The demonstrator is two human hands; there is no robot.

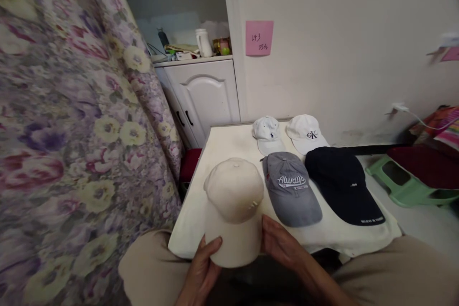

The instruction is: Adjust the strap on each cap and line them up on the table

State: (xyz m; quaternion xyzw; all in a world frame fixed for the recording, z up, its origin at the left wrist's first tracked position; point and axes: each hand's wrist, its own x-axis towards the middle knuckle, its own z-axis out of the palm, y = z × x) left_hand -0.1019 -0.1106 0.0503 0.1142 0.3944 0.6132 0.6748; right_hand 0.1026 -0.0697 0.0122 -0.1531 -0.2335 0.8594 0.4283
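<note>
A beige baseball cap [234, 191] is at the near left part of the table, its brim toward me. My left hand [203, 263] grips the brim's left edge, thumb on top and fingers underneath. My right hand [281, 241] is closed on the brim's right edge, its fingertips partly hidden behind it. Just right of the beige cap lies a grey cap [292, 189] with "Always" lettering. Beside that is a black cap [340, 184]. Behind them sit a white cap with a small dark emblem [268, 134] and a white cap with "CK" lettering [304, 133].
The caps share a cloth-covered table [229, 141] against the wall. A floral curtain [82, 129] hangs close on the left. A white cabinet [206, 93] stands behind, with a white jug [203, 42] on top. On the right is a green stool [405, 184].
</note>
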